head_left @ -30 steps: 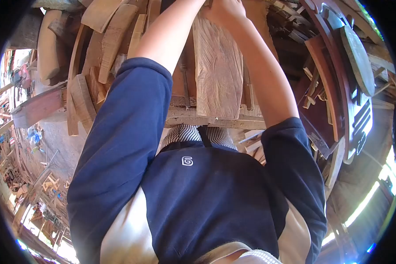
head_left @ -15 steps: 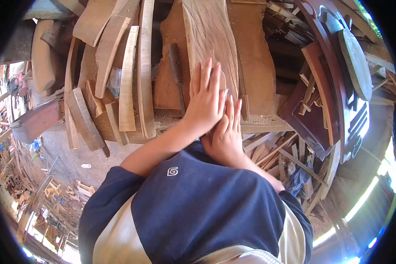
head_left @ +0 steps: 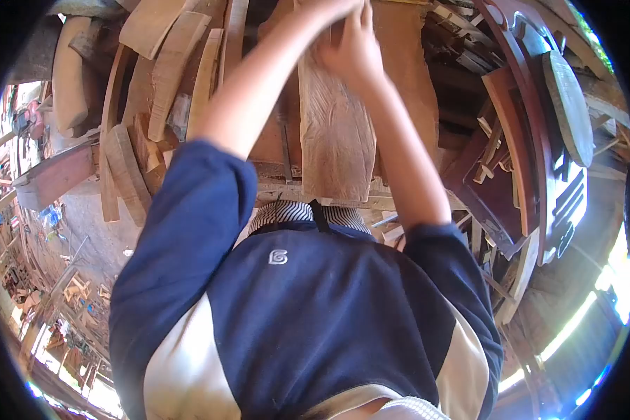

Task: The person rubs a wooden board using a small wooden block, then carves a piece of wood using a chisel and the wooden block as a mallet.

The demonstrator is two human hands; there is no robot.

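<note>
A long wooden board (head_left: pixel 337 154) with wavy grain runs away from me on the bench. Far along it, at the top edge of the view, my left hand (head_left: pixel 337 7) reaches over the board; its fingers are mostly cut off. Just beside it, my right hand (head_left: pixel 353 52) lies over the board with its fingers stretched forward and its thumb out to the side, smeared by motion. Whether anything thin lies under the palms is hidden. A tool's narrow metal shaft (head_left: pixel 285 147) rests left of the board, partly behind my left forearm.
Curved wooden pieces (head_left: pixel 178 73) lie along the left of the bench. On the right are a dark wooden chair-like frame (head_left: pixel 535 140) and an oval wooden piece (head_left: pixel 565 105). A wide rough-edged plank (head_left: pixel 406 84) lies under the board. Scrap wood covers the floor at left.
Both hands have slid forward along the board, away from my body, and my arms have straightened. The near end of the board now shows.
</note>
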